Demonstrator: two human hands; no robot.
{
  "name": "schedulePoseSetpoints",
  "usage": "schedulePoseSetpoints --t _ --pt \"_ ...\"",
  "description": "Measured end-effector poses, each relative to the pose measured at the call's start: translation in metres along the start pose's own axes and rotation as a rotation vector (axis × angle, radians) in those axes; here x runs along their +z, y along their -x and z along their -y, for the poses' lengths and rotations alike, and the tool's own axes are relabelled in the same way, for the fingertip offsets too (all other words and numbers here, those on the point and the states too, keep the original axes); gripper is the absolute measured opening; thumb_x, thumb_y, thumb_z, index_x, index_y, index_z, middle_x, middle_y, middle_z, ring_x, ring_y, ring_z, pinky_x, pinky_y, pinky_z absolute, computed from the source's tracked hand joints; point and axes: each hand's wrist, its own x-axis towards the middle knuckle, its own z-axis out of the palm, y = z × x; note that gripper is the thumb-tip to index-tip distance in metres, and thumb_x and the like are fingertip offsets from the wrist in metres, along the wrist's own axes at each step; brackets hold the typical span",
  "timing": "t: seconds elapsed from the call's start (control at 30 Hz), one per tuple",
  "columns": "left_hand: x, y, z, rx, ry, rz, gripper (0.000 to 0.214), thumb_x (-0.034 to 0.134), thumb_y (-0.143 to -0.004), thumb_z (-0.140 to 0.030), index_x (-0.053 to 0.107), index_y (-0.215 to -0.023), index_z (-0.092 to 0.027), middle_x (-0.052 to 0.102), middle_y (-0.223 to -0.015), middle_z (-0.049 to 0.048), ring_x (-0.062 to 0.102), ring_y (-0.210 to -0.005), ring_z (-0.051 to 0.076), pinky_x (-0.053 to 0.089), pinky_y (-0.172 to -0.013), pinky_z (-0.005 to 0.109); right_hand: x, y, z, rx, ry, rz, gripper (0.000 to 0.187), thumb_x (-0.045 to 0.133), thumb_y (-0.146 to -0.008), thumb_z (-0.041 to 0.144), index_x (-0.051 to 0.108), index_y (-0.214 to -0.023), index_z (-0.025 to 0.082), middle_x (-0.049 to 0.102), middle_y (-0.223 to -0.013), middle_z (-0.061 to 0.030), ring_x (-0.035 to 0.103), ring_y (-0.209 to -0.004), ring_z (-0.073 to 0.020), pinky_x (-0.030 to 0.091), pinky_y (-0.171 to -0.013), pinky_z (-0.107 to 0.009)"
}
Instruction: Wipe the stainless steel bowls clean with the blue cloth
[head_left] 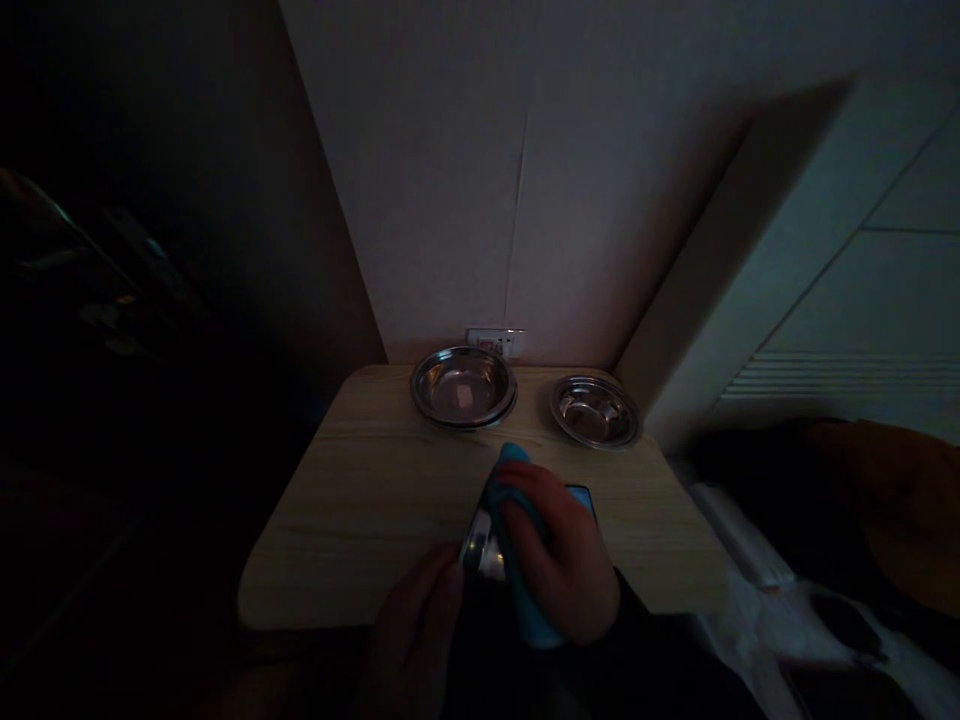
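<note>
"Hands, head view: report the state of each."

"Left hand (416, 625): thumb and fingers drawn together, gripping the left rim of a metal dish (491, 562). Right hand (562, 550): fingers curled around a blue cloth (508, 455), with the cloth held against the dish."

"State the position of the dish, relative to the wooden table (337, 500)."

"Near the middle of the table's near edge. The right hand and cloth cover part of the dish; whether its underside touches the table cannot be determined."

"List the other items, same reference."

"Dish stack (461, 385): on the table's far side, left of its centre, at least two rims visible. Round metal bowl (596, 412): at the table's far right corner, well apart from the stack. Flat dark-edged object (582, 494): right of the table's centre, its bluish face largely hidden behind the right hand. Wall socket (497, 342): just above the table's far edge, behind the stack."
</note>
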Motion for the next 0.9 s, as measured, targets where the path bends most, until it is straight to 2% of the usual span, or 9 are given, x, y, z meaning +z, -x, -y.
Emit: schedulePoseSetpoints --t 0.1,0.17,0.27,0.33,0.5,0.57,0.63,0.73,0.9 --pt "-0.007 -0.008 0.001 -0.051 -0.02 0.035 0.032 0.063 -0.07 -0.047 0.071 -0.091 -0.024 0.069 -0.105 0.0058 0.058 -0.106 0.03 0.046 -0.091 0.038 -0.001 -0.009 -0.007 0.185 -0.06 0.056 0.023 0.044 -0.088 0.022 0.064 -0.099 0.017 0.07 -0.096 -0.0069 0.066 -0.089 -0.0188 0.054 -0.079 -0.033" --pt "-0.011 -0.012 0.005 -0.076 -0.035 0.053 0.032 0.064 -0.069 -0.047 0.072 -0.089 -0.024 0.07 -0.103 0.0055 0.06 -0.104 0.029 0.048 -0.088 0.036 0.001 -0.002 0.003 0.115 -0.011 0.031 0.024 0.046 -0.086 0.02 0.063 -0.103 0.016 0.068 -0.103 -0.0084 0.063 -0.097 -0.02 0.052 -0.083 -0.035" --pt "-0.011 -0.011 0.011 -0.026 -0.048 0.017 0.03 0.063 -0.07 -0.045 0.071 -0.092 -0.026 0.069 -0.108 0.0031 0.06 -0.105 0.026 0.048 -0.088 0.031 0.004 0.008 0.022 -0.105 0.07 -0.002 0.027 0.05 -0.081 0.014 0.063 -0.104 0.016 0.065 -0.11 -0.0087 0.055 -0.109 -0.0222 0.046 -0.093 -0.038" --pt "-0.01 -0.01 0.012 -0.016 -0.072 -0.016 0.033 0.062 -0.07 -0.047 0.071 -0.094 -0.026 0.068 -0.109 0.0036 0.061 -0.103 0.026 0.05 -0.086 0.029 0.002 0.007 0.022 -0.139 0.041 0.03 0.026 0.051 -0.08 0.014 0.064 -0.102 0.018 0.066 -0.108 -0.0078 0.056 -0.108 -0.0222 0.046 -0.093 -0.038" --pt "-0.008 -0.015 0.006 -0.051 -0.044 0.046 0.044 0.059 -0.068 -0.056 0.072 -0.09 -0.02 0.071 -0.101 0.0068 0.063 -0.099 0.027 0.053 -0.08 0.03 -0.007 -0.013 -0.018 0.252 -0.15 0.113 0.023 0.046 -0.087 0.025 0.065 -0.097 0.018 0.07 -0.095 -0.006 0.064 -0.091 -0.0192 0.051 -0.082 -0.033" --pt "-0.008 -0.018 0.008 -0.063 -0.028 0.035 0.043 0.059 -0.069 -0.054 0.071 -0.091 -0.019 0.071 -0.101 0.0071 0.063 -0.098 0.026 0.053 -0.079 0.029 -0.005 -0.014 -0.025 0.3 -0.144 0.091 0.025 0.043 -0.089 0.027 0.064 -0.097 0.018 0.07 -0.092 -0.0061 0.065 -0.087 -0.019 0.053 -0.079 -0.033" --pt "-0.006 -0.02 0.014 -0.087 -0.031 -0.007 0.041 0.061 -0.068 -0.052 0.071 -0.089 -0.018 0.071 -0.099 0.0077 0.064 -0.096 0.026 0.053 -0.078 0.031 -0.001 -0.009 -0.018 0.194 -0.065 0.044 0.025 0.043 -0.088 0.024 0.063 -0.101 0.017 0.069 -0.1 -0.0084 0.063 -0.093 -0.02 0.052 -0.082 -0.035" --pt "-0.005 -0.023 0.021 -0.051 0.009 -0.062 0.033 0.063 -0.068 -0.047 0.071 -0.086 -0.02 0.072 -0.094 0.0066 0.064 -0.092 0.026 0.053 -0.078 0.032 0.006 0.0 0.005 -0.101 0.065 0.054 0.027 0.047 -0.083 0.018 0.063 -0.105 0.013 0.065 -0.109 -0.0111 0.057 -0.105 -0.0225 0.048 -0.09 -0.038" --pt "-0.002 -0.024 0.02 -0.023 0.052 -0.082 0.024 0.059 -0.074 -0.041 0.07 -0.087 -0.023 0.071 -0.093 0.0057 0.064 -0.09 0.024 0.053 -0.077 0.033 0.009 0.014 0.027 -0.419 0.209 0.107 0.03 0.049 -0.083 0.02 0.061 -0.11 0.012 0.066 -0.113 -0.0071 0.054 -0.112 -0.0232 0.041 -0.1 -0.041"
